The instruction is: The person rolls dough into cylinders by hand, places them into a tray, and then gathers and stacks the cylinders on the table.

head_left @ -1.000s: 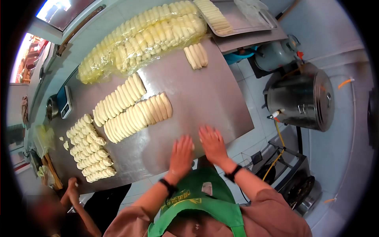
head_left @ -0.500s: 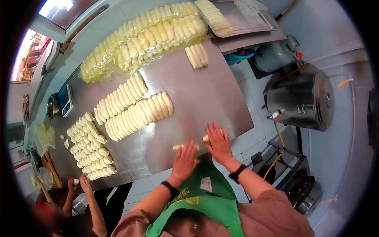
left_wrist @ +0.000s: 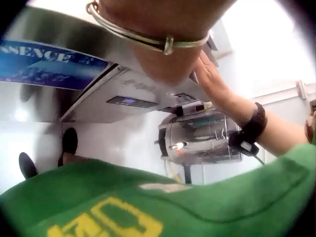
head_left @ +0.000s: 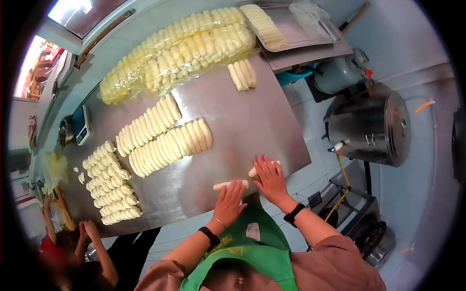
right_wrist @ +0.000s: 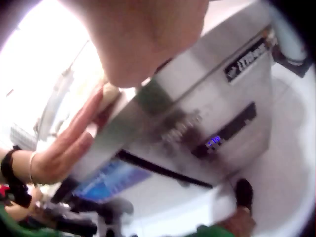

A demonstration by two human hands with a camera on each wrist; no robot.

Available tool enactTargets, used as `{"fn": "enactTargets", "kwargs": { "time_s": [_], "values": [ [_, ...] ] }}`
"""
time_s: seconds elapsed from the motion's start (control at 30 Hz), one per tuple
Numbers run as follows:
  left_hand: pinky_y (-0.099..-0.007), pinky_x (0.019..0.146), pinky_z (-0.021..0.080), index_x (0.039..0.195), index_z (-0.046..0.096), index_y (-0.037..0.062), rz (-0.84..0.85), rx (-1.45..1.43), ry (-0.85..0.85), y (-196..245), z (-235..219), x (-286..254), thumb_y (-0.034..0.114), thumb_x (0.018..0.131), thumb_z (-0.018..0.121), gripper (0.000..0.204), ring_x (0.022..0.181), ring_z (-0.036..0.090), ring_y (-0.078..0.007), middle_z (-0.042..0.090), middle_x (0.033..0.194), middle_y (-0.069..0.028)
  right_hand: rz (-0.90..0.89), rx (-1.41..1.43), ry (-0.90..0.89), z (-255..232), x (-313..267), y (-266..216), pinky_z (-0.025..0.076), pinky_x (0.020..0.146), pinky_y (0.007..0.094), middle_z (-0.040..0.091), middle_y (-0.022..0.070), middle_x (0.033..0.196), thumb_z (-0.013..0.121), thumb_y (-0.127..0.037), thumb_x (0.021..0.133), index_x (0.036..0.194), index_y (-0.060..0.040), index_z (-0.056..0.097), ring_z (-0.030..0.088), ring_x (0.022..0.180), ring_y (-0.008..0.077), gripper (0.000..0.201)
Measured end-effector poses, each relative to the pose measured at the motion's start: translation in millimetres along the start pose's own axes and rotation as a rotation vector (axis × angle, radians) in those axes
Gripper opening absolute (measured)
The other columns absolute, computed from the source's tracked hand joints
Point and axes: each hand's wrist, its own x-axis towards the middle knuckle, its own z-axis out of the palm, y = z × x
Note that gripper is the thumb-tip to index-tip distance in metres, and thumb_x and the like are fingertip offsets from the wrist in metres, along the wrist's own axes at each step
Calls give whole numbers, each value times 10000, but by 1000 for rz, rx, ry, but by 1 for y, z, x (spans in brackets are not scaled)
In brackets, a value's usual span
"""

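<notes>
Near the front edge of the steel table (head_left: 189,198), my left hand (head_left: 230,201) rests with straight fingers on a short dough strip (head_left: 220,185). The strip's pale left end sticks out past the fingers. To its right, my right hand (head_left: 270,180) lies flat over another dough strip (head_left: 253,171), whose ends show on both sides of the fingers. In the right wrist view my left hand (right_wrist: 66,148) appears with fingers extended at the table edge. Further back on the table lie two rows of smooth dough strips (head_left: 170,146) and a block of twisted dough pieces (head_left: 114,186).
Dough under yellowish plastic wrap (head_left: 194,46) fills the back, with several loose strips (head_left: 242,75) beside it. A metal tray (head_left: 310,36) stands back right. Left are a scale (head_left: 83,127) and another person's hands (head_left: 89,230). A steel pot (head_left: 369,128) stands right of the table.
My two hands have moved slightly apart, and the dough strips beneath them now show more at the ends. The other person's hands at the left have shifted along the table edge.
</notes>
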Motion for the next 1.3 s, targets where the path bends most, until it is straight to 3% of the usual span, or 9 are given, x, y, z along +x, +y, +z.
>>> {"fn": "enactTargets", "kwargs": {
  "time_s": [0.27, 0.43, 0.6, 0.67, 0.73, 0.9, 0.97, 1.0, 1.3],
  "values": [
    [-536, 1223, 208, 1510, 400, -4, -241, -5, 308, -50, -37, 134, 349, 908, 660, 745, 1505, 299, -333, 362, 1605, -164, 128, -80, 366, 11, 169, 29, 283, 1165, 515, 484, 142, 1513, 553, -376, 975, 1444, -55, 509, 383, 1447, 310, 570],
    [-506, 1139, 334, 1438, 488, 35, -65, 80, 214, -6, -5, 24, 218, 915, 625, 571, 1370, 468, -312, 508, 1462, -143, -38, 77, 94, -8, 19, 5, 321, 1144, 487, 527, 75, 1469, 666, -210, 911, 1400, -103, 564, 447, 1391, 282, 511],
    [-461, 951, 448, 1310, 589, 37, -187, -355, 309, -29, -18, 57, 124, 923, 631, 399, 1067, 564, -349, 591, 1179, -143, 107, 228, -172, -31, 29, 48, 420, 1064, 424, 637, 24, 1315, 741, -234, 881, 1334, -109, 613, 588, 1213, 212, 487],
    [-418, 847, 479, 1256, 622, 23, -303, -554, 464, -38, -42, 95, 110, 950, 636, 318, 944, 563, -355, 595, 1069, -149, 481, 1004, -25, -30, 63, 70, 513, 923, 370, 706, 64, 1110, 717, -207, 923, 1246, -58, 646, 666, 1009, 199, 363],
    [-410, 825, 483, 1232, 628, 19, -432, -674, 633, -64, -53, 152, 135, 989, 602, 271, 929, 570, -354, 608, 1042, -170, 543, 1107, 258, -28, 119, 98, 544, 810, 331, 721, 100, 995, 674, -195, 964, 1197, -26, 646, 680, 878, 197, 289],
    [-427, 909, 455, 1222, 630, 4, -607, -684, 850, -132, -69, 300, 157, 997, 590, 275, 980, 556, -353, 607, 1053, -192, 461, 929, 475, -26, 272, 129, 531, 869, 356, 698, 139, 1116, 661, -200, 972, 1207, -10, 628, 675, 973, 248, 304],
    [-430, 942, 442, 1234, 627, 1, -627, -589, 850, -139, -58, 324, 158, 995, 591, 288, 1010, 547, -353, 601, 1078, -194, 278, 495, 428, -5, 303, 133, 492, 960, 417, 623, 172, 1280, 628, -205, 984, 1240, -12, 605, 614, 1136, 315, 321],
    [-443, 964, 428, 1269, 613, 6, -587, -547, 873, -140, -53, 333, 159, 992, 592, 317, 1035, 532, -363, 587, 1105, -201, 247, 515, 399, 1, 308, 134, 408, 1078, 469, 516, 223, 1427, 588, -211, 993, 1331, 12, 555, 507, 1282, 388, 407],
    [-499, 1221, 210, 1474, 365, -136, -375, -638, 918, -126, -37, 374, 211, 1030, 444, 569, 1457, 298, -479, 339, 1564, -324, 57, 545, 500, 21, 327, 112, 301, 1191, 462, 401, 268, 1554, 503, -216, 1014, 1450, 75, 447, 369, 1442, 431, 528]
  ]
}}
